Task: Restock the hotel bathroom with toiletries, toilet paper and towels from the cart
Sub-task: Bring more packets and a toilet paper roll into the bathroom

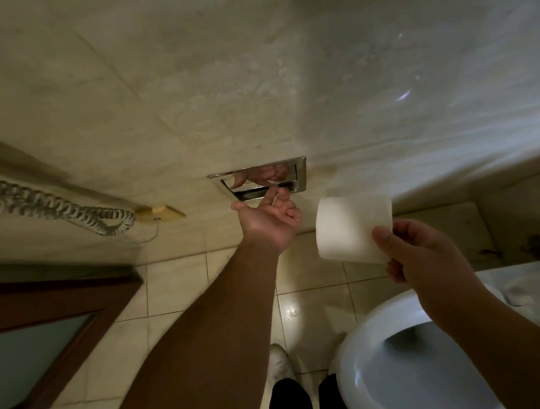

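Note:
A white toilet paper roll point(351, 229) is held up in my right hand point(423, 258), thumb on its front, just right of the wall holder. The chrome recessed toilet paper holder point(300, 172) is set into the marble wall and reflects my fingers. My left hand point(269, 220) reaches up to the holder's lower edge, fingers curled, fingertips touching the chrome spindle or flap there. Whether the fingers grip that part is unclear.
A white toilet bowl point(366, 350) with its seat open sits at lower right. A coiled phone cord point(57, 206) and wall socket point(160, 213) are on the left wall. A wooden door with frosted glass point(34, 345) stands lower left. My shoes point(280, 361) rest on beige floor tiles.

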